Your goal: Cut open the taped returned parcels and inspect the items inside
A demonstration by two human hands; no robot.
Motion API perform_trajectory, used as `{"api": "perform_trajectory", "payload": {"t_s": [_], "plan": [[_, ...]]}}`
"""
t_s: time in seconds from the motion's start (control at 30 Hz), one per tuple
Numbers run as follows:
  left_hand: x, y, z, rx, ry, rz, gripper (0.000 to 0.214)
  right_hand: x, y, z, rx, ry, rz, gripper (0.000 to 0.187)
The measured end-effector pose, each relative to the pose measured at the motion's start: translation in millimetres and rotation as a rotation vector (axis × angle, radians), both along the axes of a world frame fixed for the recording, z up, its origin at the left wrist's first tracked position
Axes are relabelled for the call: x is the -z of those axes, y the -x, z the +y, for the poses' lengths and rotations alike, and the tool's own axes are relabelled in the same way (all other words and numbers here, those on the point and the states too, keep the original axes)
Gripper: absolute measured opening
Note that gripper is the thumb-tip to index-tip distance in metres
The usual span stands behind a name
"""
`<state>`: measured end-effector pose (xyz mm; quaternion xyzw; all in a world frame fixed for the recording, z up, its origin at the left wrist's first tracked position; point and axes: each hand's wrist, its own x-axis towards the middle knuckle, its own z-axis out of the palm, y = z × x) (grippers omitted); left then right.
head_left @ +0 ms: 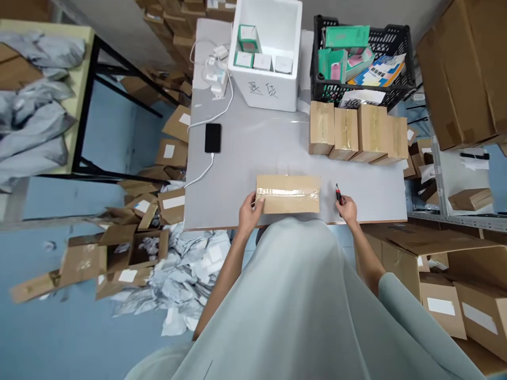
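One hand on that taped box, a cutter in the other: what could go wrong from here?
The right hand holds a red cutter while the left hand grips the end of the taped box; a slipping blade might reach those fingers. The box lies near the front edge of the table and could be nudged off. The white cable runs off the table's left side; a snag might drag the phone along.
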<state>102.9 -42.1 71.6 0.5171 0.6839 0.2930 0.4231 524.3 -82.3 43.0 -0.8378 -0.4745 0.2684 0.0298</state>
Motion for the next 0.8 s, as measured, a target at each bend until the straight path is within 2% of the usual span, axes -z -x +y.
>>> {"api": "perform_trajectory", "payload": {"t_s": [0.1, 0.2, 0.33, 0.43, 0.57, 0.67, 0.8], "plan": [[-3.2, -10.5, -12.7, 0.038, -0.032, 0.050, 0.061, -25.8, 5.9, 17.1, -0.051, -0.181, 0.161, 0.052], [-2.0, -25.3, -25.1, 0.060, -0.052, -0.006, 0.061, -57.3, 14.8, 35.7, -0.171, -0.249, 0.280, 0.055], [5.3, -49.9, -36.3, 0.045, -0.088, -0.067, 0.061, -101.7, 34.3, 55.1, -0.489, -0.302, 0.167, 0.058], [12.0, -65.9, -38.0, 0.044, -0.126, -0.104, 0.063, -131.2, 58.4, 58.9, -0.765, -0.231, 0.117, 0.055], [19.7, -78.1, -37.3, 0.031, -0.162, -0.138, 0.066, -157.7, 96.0, 56.8, -1.088, -0.007, 0.017, 0.050], [24.4, -81.5, -38.1, 0.016, -0.169, -0.156, 0.066, -166.3, 117.3, 60.2, -1.190, 0.107, -0.110, 0.048], [28.0, -83.4, -39.5, 0.002, -0.177, -0.175, 0.067, -170.0, 129.8, 70.6, -1.254, 0.153, -0.193, 0.046]]}}
